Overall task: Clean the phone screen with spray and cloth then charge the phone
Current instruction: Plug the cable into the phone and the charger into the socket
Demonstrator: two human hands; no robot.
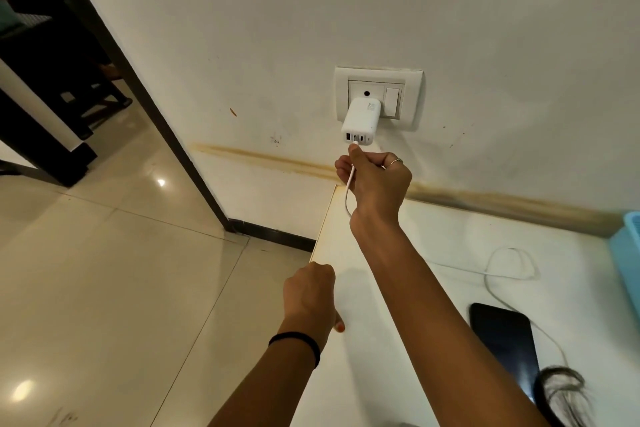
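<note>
So the phone [504, 347] is lying flat, screen up and dark, on the white surface [408, 305], over toward the right side. The white cable [502, 274] loops across the surface behind it, well apart from the wall. The other end of that cable is up at the white charger [360, 121], which sits plugged into the wall socket [379, 97]. The right hand [375, 180] has its thumb and fingers curled round the cable just below the charger, pinching the plug end right at a port on its underside. The left hand [310, 291] is closed into a loose fist resting on the surface's left edge, and I can't tell if it's gripping anything. That edge drops straight off to open tile floor [121, 270] on the left. A blue basket [627, 253] sits at the far right of the surface, against the wall.
</note>
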